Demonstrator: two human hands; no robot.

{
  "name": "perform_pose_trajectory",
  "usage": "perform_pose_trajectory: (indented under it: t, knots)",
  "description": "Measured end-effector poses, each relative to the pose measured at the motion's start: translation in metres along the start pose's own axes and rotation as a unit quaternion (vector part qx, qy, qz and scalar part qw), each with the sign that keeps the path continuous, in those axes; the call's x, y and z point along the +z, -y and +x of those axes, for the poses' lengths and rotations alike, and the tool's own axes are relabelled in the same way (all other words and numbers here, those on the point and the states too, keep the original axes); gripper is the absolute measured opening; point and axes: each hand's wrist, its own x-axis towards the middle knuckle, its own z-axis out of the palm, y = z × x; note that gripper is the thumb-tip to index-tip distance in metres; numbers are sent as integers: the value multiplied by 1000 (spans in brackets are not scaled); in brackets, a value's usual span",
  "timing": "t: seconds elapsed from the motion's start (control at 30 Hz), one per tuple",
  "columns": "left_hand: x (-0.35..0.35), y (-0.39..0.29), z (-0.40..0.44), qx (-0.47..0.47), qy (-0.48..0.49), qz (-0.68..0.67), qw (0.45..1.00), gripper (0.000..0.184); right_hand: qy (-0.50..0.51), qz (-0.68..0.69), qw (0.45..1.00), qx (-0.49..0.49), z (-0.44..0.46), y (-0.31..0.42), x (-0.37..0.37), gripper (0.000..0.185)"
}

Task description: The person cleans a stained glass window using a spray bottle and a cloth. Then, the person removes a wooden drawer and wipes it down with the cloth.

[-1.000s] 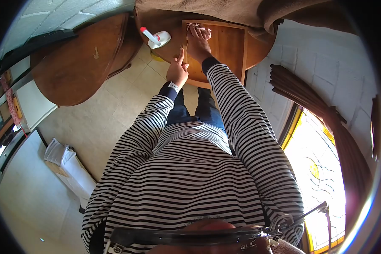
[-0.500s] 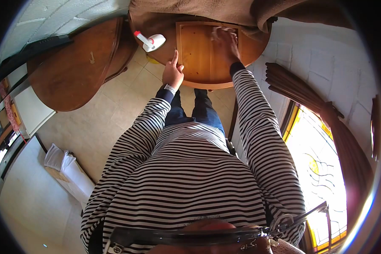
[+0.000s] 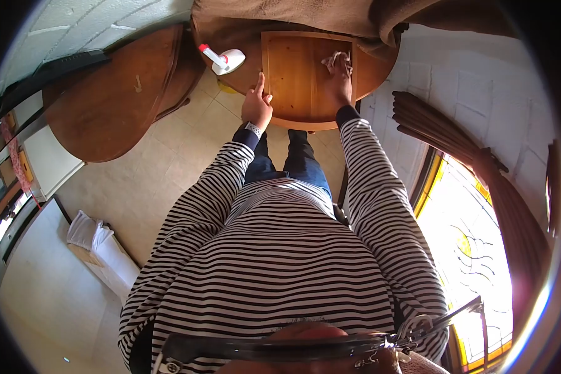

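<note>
While a brown tabletop (image 3: 109,93) fills the upper left of the frame, a white bottle (image 3: 230,60) with a red tip sits near the top, left of centre. Just below it, the left hand (image 3: 255,109) lies at the left rim of a wooden tray (image 3: 296,78), index straight, thumb apart, the others curled (whether they grip the rim, I can't tell from here). Top centre, the tray rests on another table (image 3: 375,71). Towards its right side, the right hand (image 3: 338,84) has its fingers clamped on a crumpled cloth (image 3: 336,60). Even pressure, the cloth kept under the fingertips and a steadied rim would serve it well, I'd judge.
</note>
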Motion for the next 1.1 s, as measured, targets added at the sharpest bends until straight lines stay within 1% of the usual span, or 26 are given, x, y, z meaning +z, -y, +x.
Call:
perform_pose_trajectory:
  t: [0.07, 0.1, 0.13, 0.2, 0.23, 0.3, 0.33, 0.4, 0.43, 0.57, 0.7, 0.8, 0.93, 1.0, 1.03, 1.1]
  knots:
    - [2, 3, 2, 0, 7, 5, 1000, 83, -98, -95, 990, -25, -24, -36, 32, 70]
    - [3, 4, 3, -3, 18, 7, 1000, 82, -91, -56, 993, -42, -28, -39, 35, 69]
    - [3, 6, 3, -6, 28, 9, 1000, 81, -96, -80, 992, -32, -27, -43, 38, 69]
    - [1, 4, 3, -4, 24, 2, 1000, 81, -107, -129, 986, -12, -29, -19, 34, 69]
    - [0, 3, 1, -2, 24, -1, 1000, 81, -96, -177, 979, -26, -31, -6, 34, 69]
    - [7, 9, 2, 25, -7, -11, 1000, 83, -74, -270, 958, -59, -28, 21, 41, 71]
    - [10, 13, 3, 38, -23, -15, 999, 84, -48, -251, 964, -75, -25, 28, 47, 71]
    - [3, 10, 3, 12, 21, -10, 1000, 83, 3, -212, 972, -105, -15, 29, 66, 72]
    - [-1, 7, 3, 0, 44, -7, 999, 82, -7, -169, 976, -139, -9, 28, 80, 74]
    - [3, 7, 2, 16, 1, -15, 1000, 84, 103, -286, 939, -163, -14, 81, 90, 77]
    - [5, 9, 4, 29, -10, -23, 999, 84, 74, -229, 947, -211, -18, 77, 114, 78]
    - [3, 9, 4, 27, -2, -30, 999, 85, 102, -227, 938, -240, -24, 68, 110, 73]
    - [-10, 0, 3, 19, 20, -54, 998, 84, 133, -245, 928, -247, -51, 62, 106, 68]
    - [-8, 3, 2, 37, -14, -44, 998, 83, 142, -250, 927, -241, -66, 65, 102, 66]
    - [-7, 3, -1, 46, -28, -39, 998, 83, 131, -262, 922, -254, -70, 66, 98, 65]
    - [-6, 1, 0, 42, -26, -39, 998, 83, 136, -245, 926, -252, -65, 60, 97, 64]
